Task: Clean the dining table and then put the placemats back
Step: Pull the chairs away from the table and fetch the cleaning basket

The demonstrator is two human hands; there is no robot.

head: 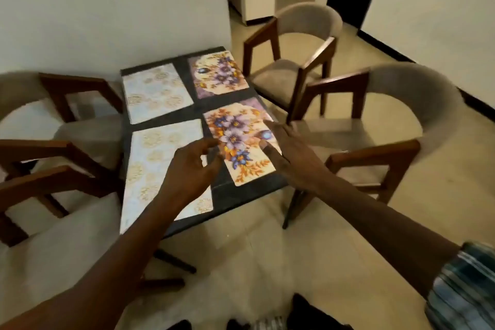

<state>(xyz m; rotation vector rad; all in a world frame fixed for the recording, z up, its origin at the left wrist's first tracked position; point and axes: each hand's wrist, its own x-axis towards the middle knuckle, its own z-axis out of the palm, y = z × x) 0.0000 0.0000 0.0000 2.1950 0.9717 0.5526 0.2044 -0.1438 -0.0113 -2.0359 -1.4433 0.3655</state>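
A dark dining table (235,195) carries four placemats. Two pale gold-patterned mats lie on the left, one far (156,92) and one near (150,166). Two floral mats with purple flowers lie on the right, one far (219,73) and one near (241,142). My left hand (192,169) hovers over the gap between the near mats, fingers curled and apart, holding nothing. My right hand (289,155) rests with spread fingers on the right edge of the near floral mat; its thumb lies on the mat's surface. Whether it grips the mat is not clear.
Wooden chairs with beige cushions surround the table: two on the right (294,61) (375,126) and two on the left (61,104) (53,195). A white wall stands behind the table. A tiled floor and a dark doorway lie at the back right.
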